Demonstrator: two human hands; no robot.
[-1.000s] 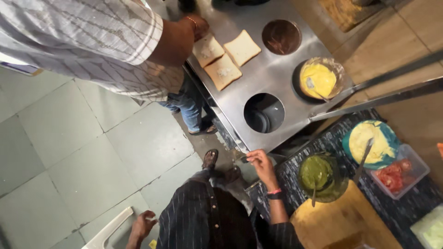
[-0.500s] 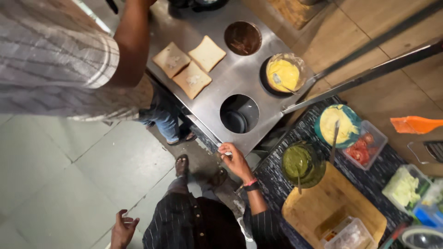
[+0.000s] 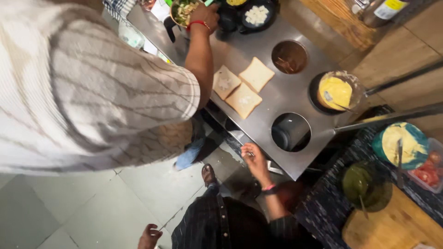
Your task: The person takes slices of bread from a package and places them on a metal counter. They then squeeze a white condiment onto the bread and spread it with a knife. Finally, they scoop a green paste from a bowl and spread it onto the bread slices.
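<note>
I see my right hand (image 3: 253, 157) at the near edge of the steel surface (image 3: 281, 99), fingers curled narrow on a small thing I cannot make out. My left hand (image 3: 148, 236) hangs low over the floor, loosely open, holding nothing. Just beyond the right hand a round well (image 3: 290, 132) holds a dark pot. Further along sit a bowl of yellow spread (image 3: 336, 91) with a spoon and a brown-filled well (image 3: 289, 56). Three bread slices (image 3: 242, 85) lie flat. A co-worker's arm (image 3: 199, 55) crosses to a bowl of chopped filling (image 3: 183, 10).
</note>
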